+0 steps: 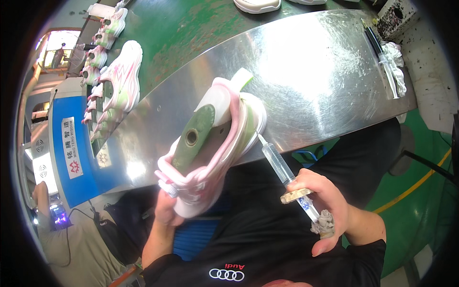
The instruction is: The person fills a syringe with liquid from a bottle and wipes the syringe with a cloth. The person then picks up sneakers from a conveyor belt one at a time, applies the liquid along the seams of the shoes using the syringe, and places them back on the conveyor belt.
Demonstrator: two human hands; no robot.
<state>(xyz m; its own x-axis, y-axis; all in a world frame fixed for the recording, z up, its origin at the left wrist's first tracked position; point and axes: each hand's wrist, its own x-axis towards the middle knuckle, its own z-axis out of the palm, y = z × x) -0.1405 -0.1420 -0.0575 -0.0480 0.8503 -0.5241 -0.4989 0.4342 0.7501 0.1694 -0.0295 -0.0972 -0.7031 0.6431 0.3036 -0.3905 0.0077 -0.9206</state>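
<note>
Head view, looking straight down: in the centre of the frame the left hand (165, 210) is wrapped around the toe end of a pink and white shoe (224, 138), fingers closed under it, holding it up off the steel surface (325, 71) with the opening turned toward the camera. Inside sits a green last (193, 138), filling the upper, with a round hole in its top.

Lower right, the right hand (325, 205) is clenched on a syringe (282, 167), thumb back near the plunger end, which is crusted with dried grey residue. The needle tip meets the side of the shoe right where the upper joins the white sole.

Handling, as I read it: the shoe looks light, and the last makes it stiff enough to grip firmly without crushing the soft upper. The toe or the heel with the last behind it looks like the safe place to take it. The syringe is a slim, smooth plastic barrel, probably slippery and likely sticky at the back; the finger flange gives the sure hold, and the needle is the fragile part, so side pressure there looks risky.

Upper left, a row of matching pink shoes (122, 76) rides a green conveyor belt (191, 28). Upper right, a second syringe (385, 64) lies beside a white rag (397, 62) on the surface. Lower left, another person's hand (40, 193) rests by a blue machine (71, 153).
</note>
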